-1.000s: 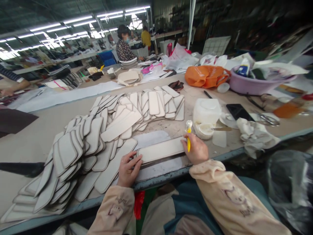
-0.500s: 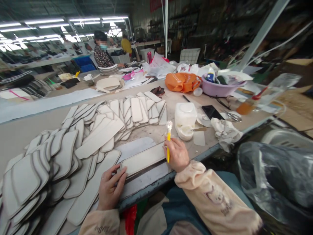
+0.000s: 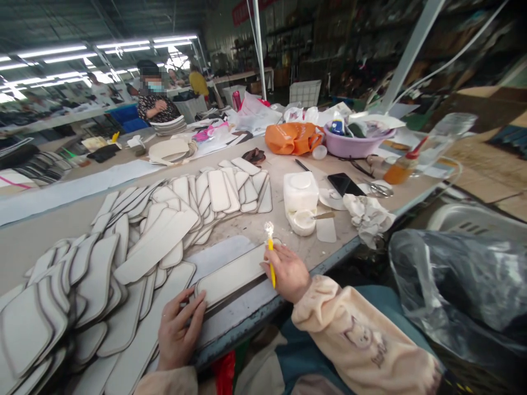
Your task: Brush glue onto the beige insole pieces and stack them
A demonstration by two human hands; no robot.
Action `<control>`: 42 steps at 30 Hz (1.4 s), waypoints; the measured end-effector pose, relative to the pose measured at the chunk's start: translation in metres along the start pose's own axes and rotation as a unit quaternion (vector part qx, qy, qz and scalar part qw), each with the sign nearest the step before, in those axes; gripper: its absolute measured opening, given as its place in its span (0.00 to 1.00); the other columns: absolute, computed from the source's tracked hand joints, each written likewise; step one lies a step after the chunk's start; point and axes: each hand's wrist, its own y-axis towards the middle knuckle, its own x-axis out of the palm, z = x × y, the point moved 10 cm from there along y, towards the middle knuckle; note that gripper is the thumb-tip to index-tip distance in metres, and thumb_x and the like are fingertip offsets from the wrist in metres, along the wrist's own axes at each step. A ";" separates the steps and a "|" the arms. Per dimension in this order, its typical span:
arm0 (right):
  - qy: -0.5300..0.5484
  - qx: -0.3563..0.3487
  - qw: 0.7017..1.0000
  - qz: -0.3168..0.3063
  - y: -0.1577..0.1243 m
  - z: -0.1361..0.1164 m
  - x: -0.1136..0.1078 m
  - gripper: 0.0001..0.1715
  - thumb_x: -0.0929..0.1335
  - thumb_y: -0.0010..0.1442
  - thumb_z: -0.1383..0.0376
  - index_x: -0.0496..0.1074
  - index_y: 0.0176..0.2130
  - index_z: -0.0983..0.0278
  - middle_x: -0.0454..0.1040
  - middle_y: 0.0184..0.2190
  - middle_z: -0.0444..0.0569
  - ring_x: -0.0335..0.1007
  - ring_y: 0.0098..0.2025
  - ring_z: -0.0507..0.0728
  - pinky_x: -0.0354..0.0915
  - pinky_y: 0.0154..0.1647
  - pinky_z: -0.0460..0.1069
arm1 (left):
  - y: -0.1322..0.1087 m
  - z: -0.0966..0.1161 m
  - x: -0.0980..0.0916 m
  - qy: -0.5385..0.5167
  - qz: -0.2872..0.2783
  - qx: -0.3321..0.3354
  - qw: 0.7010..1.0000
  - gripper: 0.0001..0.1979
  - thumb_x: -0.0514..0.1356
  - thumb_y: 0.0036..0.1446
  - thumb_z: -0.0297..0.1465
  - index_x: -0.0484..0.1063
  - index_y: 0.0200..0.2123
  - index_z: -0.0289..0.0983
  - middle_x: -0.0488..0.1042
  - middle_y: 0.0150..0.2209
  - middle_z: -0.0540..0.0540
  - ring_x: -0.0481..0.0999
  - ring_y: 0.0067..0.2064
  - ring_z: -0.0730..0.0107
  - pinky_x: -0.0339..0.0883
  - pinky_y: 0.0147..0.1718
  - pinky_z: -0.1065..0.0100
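My right hand (image 3: 288, 272) is closed round a brush (image 3: 271, 263) with a yellow handle, its white-coated tip pointing up. Its fingers also meet the right end of a long white panel (image 3: 233, 277), which lies along the table's front edge on what seems to be a stack. At the panel's left end, my left hand (image 3: 181, 326) grips the rounded corner between fingers and thumb. Beyond the brush stands a white plastic container (image 3: 301, 192), with a small tub of white paste (image 3: 302, 222) at its front and a flat stick (image 3: 325, 215) across it.
Overlapping white panels (image 3: 94, 274) with dark edges spread over the left. To the right are crumpled paper (image 3: 368, 216), a phone (image 3: 345, 184), scissors (image 3: 379, 189) and a bottle of orange liquid (image 3: 400, 169). Farther back sit an orange bag (image 3: 293, 138) and purple basin (image 3: 357, 144). A co-worker (image 3: 154, 101) is beyond.
The view has turned slightly right, so everything sits farther left. Both hands keep their places on the panel, and the brush stays in my right hand. The co-worker's hand has risen.
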 end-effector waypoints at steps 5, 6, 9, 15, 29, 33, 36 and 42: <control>-0.028 0.054 0.997 0.040 0.001 0.030 -0.019 0.06 0.64 0.64 0.63 0.67 0.41 0.62 0.76 0.36 0.52 0.72 0.44 0.61 0.68 0.44 0.54 | 0.000 0.001 -0.002 0.000 0.006 -0.008 1.000 0.12 0.61 0.57 0.33 0.78 0.44 0.43 0.72 0.47 0.44 0.72 0.41 0.63 0.69 0.42 0.58; -0.037 0.069 0.996 0.044 0.001 0.035 -0.020 0.06 0.64 0.64 0.62 0.67 0.41 0.62 0.76 0.36 0.52 0.72 0.42 0.61 0.68 0.42 0.54 | 0.000 0.001 -0.002 0.002 0.006 -0.009 1.000 0.12 0.61 0.57 0.33 0.78 0.44 0.43 0.72 0.47 0.43 0.72 0.41 0.63 0.69 0.41 0.59; -0.053 0.111 0.991 0.048 0.001 0.047 -0.017 0.08 0.66 0.61 0.61 0.66 0.41 0.62 0.76 0.35 0.51 0.73 0.38 0.62 0.67 0.37 0.53 | -0.002 0.000 -0.002 0.010 0.006 -0.011 1.000 0.12 0.61 0.57 0.32 0.78 0.45 0.43 0.72 0.48 0.43 0.72 0.42 0.63 0.70 0.41 0.59; -0.004 0.149 0.987 0.053 0.002 0.058 -0.014 0.12 0.67 0.57 0.62 0.65 0.42 0.61 0.76 0.35 0.50 0.74 0.37 0.62 0.68 0.36 0.53 | -0.002 0.000 -0.002 0.020 0.007 -0.018 1.000 0.12 0.61 0.57 0.32 0.78 0.45 0.43 0.72 0.48 0.42 0.71 0.42 0.63 0.71 0.40 0.59; 0.306 0.142 0.935 0.114 0.016 0.036 -0.039 0.17 0.71 0.57 0.60 0.59 0.41 0.58 0.75 0.43 0.49 0.75 0.43 0.57 0.72 0.40 0.52 | 0.053 0.006 -0.016 -0.050 -0.063 -0.102 0.991 0.27 0.61 0.56 0.40 0.67 0.58 0.40 0.70 0.56 0.40 0.68 0.58 0.55 0.62 0.58 0.53; 0.340 0.100 0.925 0.133 0.031 0.019 -0.060 0.17 0.71 0.57 0.62 0.59 0.41 0.58 0.75 0.41 0.49 0.74 0.47 0.58 0.72 0.39 0.51 | 0.103 0.038 0.031 -0.156 -0.223 -0.053 0.961 0.31 0.64 0.52 0.41 0.66 0.59 0.39 0.72 0.55 0.40 0.71 0.56 0.56 0.64 0.55 0.57; 0.356 0.091 0.920 0.137 0.037 0.017 -0.067 0.18 0.71 0.56 0.63 0.59 0.41 0.58 0.75 0.41 0.49 0.74 0.46 0.58 0.72 0.38 0.50 | 0.120 0.060 0.067 -0.220 -0.314 -0.036 0.923 0.26 0.65 0.50 0.41 0.72 0.52 0.40 0.77 0.48 0.45 0.76 0.47 0.59 0.69 0.45 0.63; 0.387 0.116 0.903 0.145 0.039 0.029 -0.071 0.19 0.73 0.55 0.61 0.59 0.40 0.58 0.77 0.43 0.49 0.73 0.35 0.54 0.72 0.37 0.50 | 0.117 0.067 0.091 -0.236 -0.368 -0.139 0.889 0.15 0.58 0.54 0.40 0.69 0.22 0.35 0.63 0.20 0.54 0.63 0.24 0.73 0.54 0.23 0.71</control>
